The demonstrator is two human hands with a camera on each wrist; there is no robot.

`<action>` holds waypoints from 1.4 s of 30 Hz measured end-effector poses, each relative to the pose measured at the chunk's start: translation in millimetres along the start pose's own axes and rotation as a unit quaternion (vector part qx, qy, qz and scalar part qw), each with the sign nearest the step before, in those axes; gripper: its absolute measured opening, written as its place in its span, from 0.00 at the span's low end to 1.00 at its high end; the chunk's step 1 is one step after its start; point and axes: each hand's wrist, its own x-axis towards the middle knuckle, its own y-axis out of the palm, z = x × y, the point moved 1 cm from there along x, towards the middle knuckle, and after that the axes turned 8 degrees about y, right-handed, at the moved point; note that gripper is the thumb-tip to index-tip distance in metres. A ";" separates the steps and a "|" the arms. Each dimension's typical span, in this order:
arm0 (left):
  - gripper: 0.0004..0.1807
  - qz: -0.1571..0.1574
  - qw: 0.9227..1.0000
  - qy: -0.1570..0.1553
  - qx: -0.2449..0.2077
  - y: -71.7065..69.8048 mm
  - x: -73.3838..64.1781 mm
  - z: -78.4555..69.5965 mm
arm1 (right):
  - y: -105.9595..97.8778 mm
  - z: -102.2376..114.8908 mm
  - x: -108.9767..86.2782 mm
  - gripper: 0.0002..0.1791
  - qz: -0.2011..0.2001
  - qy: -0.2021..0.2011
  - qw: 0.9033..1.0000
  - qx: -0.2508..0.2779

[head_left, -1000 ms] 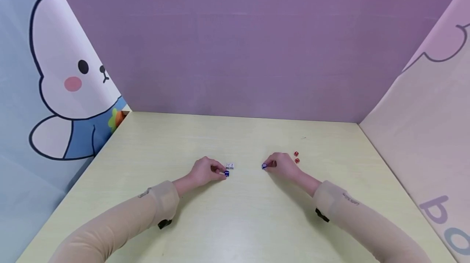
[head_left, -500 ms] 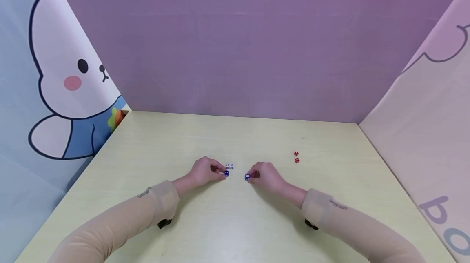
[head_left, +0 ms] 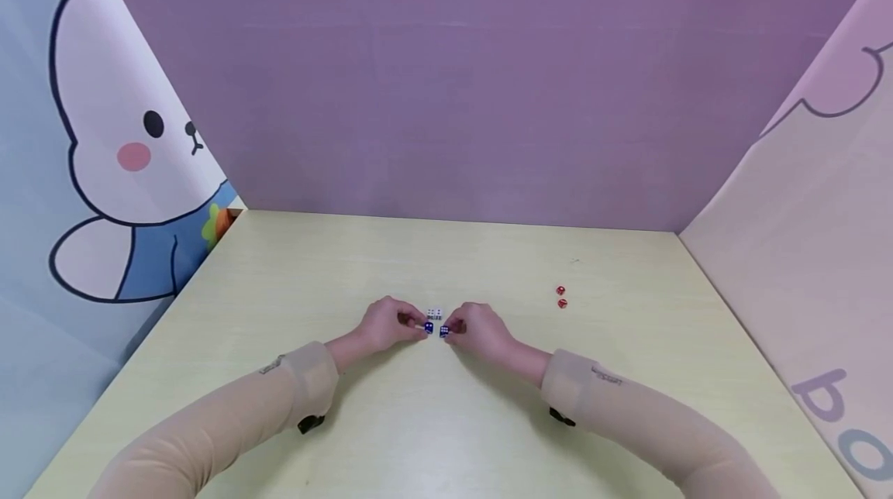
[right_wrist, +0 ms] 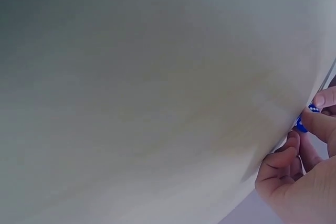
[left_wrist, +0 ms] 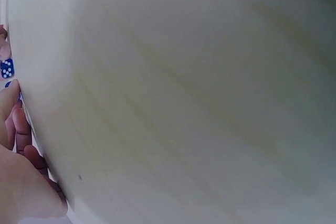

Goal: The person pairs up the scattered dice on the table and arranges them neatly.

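Observation:
My left hand pinches a blue die with white pips between thumb and finger, low over the table. Facing it from the right, my right hand pinches a second blue die. A small gap separates the two blue dice in the head view. Just behind them sit two white dice side by side. In the right wrist view, the thumb covers part of the right hand's blue die. The left wrist view shows the far blue die with several pips.
Two red dice lie on the pale wooden table, right of my right hand and farther back. A purple panel rises at the table's back edge. Printed cloths stand along both sides, the left one bearing a rabbit drawing.
My right hand has carried its blue die leftward, away from the red dice and up close to the left hand's blue die. The left hand has stayed in place.

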 end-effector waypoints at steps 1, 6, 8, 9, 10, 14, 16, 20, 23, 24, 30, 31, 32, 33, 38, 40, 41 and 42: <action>0.09 0.001 1.000 -0.001 -0.001 -0.1 0.1 0.4 | 0.3 1.4 0.7 0.06 0.000 0.001 1.000 0.003; 0.09 -0.001 1.000 0.002 0.000 -0.5 0.4 0.7 | 2.0 5.0 4.6 0.07 -0.002 -0.003 1.000 0.009; 0.09 -0.001 1.000 0.003 0.001 -0.5 0.6 0.9 | 2.8 5.4 6.1 0.07 -0.003 -0.004 1.000 0.006; 0.09 -0.002 1.000 0.004 0.001 -0.5 0.7 1.2 | 3.0 5.8 6.6 0.07 -0.004 -0.004 1.000 0.005; 0.09 -0.002 1.000 0.005 0.001 -0.4 0.9 1.4 | 3.1 6.1 7.0 0.07 -0.005 -0.004 1.000 0.002; 0.09 -0.005 1.000 0.007 0.004 -0.2 1.4 2.6 | 3.6 7.3 8.2 0.07 -0.005 -0.006 1.000 -0.001; 0.09 -0.007 1.000 0.007 0.004 -0.2 1.6 3.0 | 4.0 7.5 8.6 0.06 -0.004 -0.004 1.000 -0.001; 0.09 -0.008 1.000 0.004 0.000 -0.4 2.1 3.1 | 5.0 7.2 9.3 0.06 -0.006 -0.001 1.000 -0.003; 0.09 -0.007 1.000 0.002 -0.002 -0.2 2.0 2.6 | 5.5 7.1 9.5 0.06 -0.007 -0.002 1.000 -0.003; 0.09 -0.006 1.000 0.001 -0.002 -0.1 1.9 2.4 | 5.6 7.2 9.5 0.06 -0.007 -0.002 1.000 -0.004; 0.09 -0.006 1.000 -0.002 -0.003 -0.1 1.5 2.0 | 4.6 6.5 7.4 0.08 -0.007 -0.009 1.000 0.013; 0.09 -0.006 1.000 -0.001 -0.002 0.0 1.5 2.1 | 4.0 5.7 6.4 0.08 -0.006 -0.010 1.000 0.020; 0.09 -0.007 1.000 0.001 -0.002 0.1 1.5 2.2 | 3.1 4.6 5.2 0.09 -0.007 -0.016 0.999 0.026; 0.09 -0.006 1.000 0.000 -0.002 0.2 1.5 2.5 | 2.0 3.2 3.6 0.09 -0.008 -0.022 0.999 0.032; 0.10 0.000 1.000 -0.004 -0.008 0.8 1.1 2.5 | -5.7 -7.0 -8.9 0.09 -0.014 -0.055 0.998 0.036; 0.09 0.002 1.000 -0.008 -0.011 0.8 0.7 2.2 | -10.0 -11.6 -14.9 0.09 -0.017 -0.055 0.998 0.033; 0.09 0.003 1.000 -0.008 -0.012 0.8 0.6 2.1 | -12.7 -13.9 -18.3 0.09 -0.019 -0.050 0.998 0.032; 0.09 0.003 1.000 -0.009 -0.012 0.9 0.5 2.1 | -15.4 -16.7 -20.9 0.09 -0.015 -0.034 0.999 0.036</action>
